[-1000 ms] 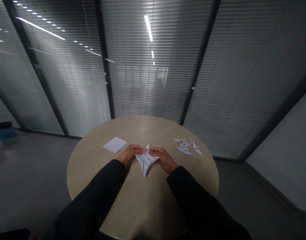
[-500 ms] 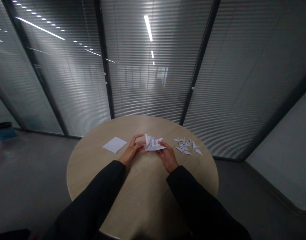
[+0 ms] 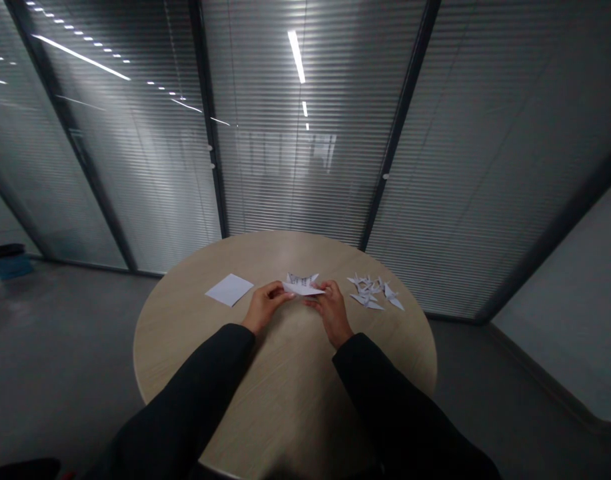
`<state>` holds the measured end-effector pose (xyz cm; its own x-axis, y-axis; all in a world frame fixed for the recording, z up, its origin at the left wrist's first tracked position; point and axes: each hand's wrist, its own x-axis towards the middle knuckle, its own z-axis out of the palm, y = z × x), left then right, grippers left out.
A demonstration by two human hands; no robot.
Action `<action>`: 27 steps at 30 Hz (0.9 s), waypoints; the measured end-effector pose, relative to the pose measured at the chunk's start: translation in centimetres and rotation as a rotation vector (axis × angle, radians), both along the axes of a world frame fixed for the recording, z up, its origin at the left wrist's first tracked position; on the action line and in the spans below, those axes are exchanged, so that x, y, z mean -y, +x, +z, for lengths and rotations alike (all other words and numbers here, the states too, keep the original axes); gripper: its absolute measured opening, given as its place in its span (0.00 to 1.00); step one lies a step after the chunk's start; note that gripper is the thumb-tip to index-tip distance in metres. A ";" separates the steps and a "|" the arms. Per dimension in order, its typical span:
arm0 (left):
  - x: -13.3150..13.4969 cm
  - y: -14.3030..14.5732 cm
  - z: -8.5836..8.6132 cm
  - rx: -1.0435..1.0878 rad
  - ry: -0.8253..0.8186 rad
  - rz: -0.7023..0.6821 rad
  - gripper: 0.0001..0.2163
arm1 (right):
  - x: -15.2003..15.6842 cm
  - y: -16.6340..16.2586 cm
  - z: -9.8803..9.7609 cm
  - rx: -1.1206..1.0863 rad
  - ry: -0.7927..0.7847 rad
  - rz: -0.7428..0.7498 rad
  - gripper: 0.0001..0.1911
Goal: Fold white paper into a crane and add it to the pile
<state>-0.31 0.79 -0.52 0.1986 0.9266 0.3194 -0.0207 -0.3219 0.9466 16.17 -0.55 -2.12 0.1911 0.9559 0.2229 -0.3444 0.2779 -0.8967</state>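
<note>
**Round table and what lies on it**

A round table (image 3: 285, 407) of pale wood is seen, its top dimly lit. A white sheet (image 3: 230, 289) is laid flat on it, to the left of the grip and a little beyond the left hand (image 3: 262, 311). A cluster of small folded papers (image 3: 372, 292) (pointed shapes, too small to be told further) is scattered to the right of the grip, near the right hand (image 3: 331, 312) but apart from it. The grip, pinched on a folded paper (image 3: 302, 287), is found over the far middle of the top.

The scene is dimly lit. Strip lights (image 3: 296, 57) are reflected as glare in the glass partition (image 3: 460, 167). Edges are bowed by wide-angle distortion. The folded paper (image 3: 302, 287) is rendered brightest.
</note>
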 end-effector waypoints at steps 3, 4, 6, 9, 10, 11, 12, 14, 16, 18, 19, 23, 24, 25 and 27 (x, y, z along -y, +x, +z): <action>-0.1 -0.1 0.1 0.060 -0.030 0.047 0.11 | 0.5 -0.1 0.3 0.034 0.082 0.041 0.13; -0.2 -0.2 0.1 0.100 -0.045 0.043 0.12 | 0.6 -0.1 0.4 0.040 0.105 0.063 0.13; -0.3 -0.2 0.0 0.192 -0.079 0.011 0.15 | 0.7 -0.2 0.5 0.059 0.134 0.107 0.15; -0.5 -0.1 -0.3 0.302 -0.138 -0.042 0.19 | 0.7 -0.4 0.5 0.117 0.127 0.125 0.16; -0.6 -0.1 -0.5 0.327 -0.161 -0.055 0.19 | 0.7 -0.4 0.5 0.134 0.115 0.113 0.16; -0.6 -0.1 -0.6 0.346 -0.183 -0.065 0.19 | 0.7 -0.4 0.5 0.147 0.103 0.093 0.15; -0.6 -0.1 -0.6 0.360 -0.202 -0.070 0.19 | 0.6 -0.5 0.5 0.156 0.094 0.072 0.15; -0.6 -0.1 -0.6 0.371 -0.221 -0.076 0.19 | 0.6 -0.4 0.5 0.166 0.081 0.036 0.14; -0.5 -0.1 -0.5 0.363 -0.217 -0.081 0.18 | 0.6 -0.4 0.5 0.169 0.075 0.019 0.14; -0.5 -0.2 -0.3 0.343 -0.205 -0.084 0.19 | 0.5 -0.4 0.5 0.167 0.072 0.011 0.14; -0.5 -0.2 -0.3 0.332 -0.199 -0.082 0.19 | 0.5 -0.4 0.5 0.164 0.071 0.004 0.14; -0.8 -0.5 -0.4 0.281 -0.190 -0.081 0.20 | 0.4 -0.2 0.4 0.180 0.067 -0.022 0.15; -0.9 -0.5 -0.4 0.271 -0.189 -0.082 0.20 | 0.3 -0.2 0.3 0.190 0.063 -0.026 0.15; -1.0 -0.5 -0.5 0.261 -0.184 -0.080 0.20 | 0.3 -0.1 0.3 0.201 0.058 -0.028 0.16; -1.1 -0.6 -0.6 0.238 -0.169 -0.074 0.20 | 0.2 0.0 0.2 0.214 0.042 -0.029 0.16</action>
<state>-0.87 1.89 -1.09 0.2053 0.9564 0.2079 -0.2660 -0.1500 0.9522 16.17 -0.72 -1.92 0.1622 0.9397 0.3011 -0.1391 0.3239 -0.9358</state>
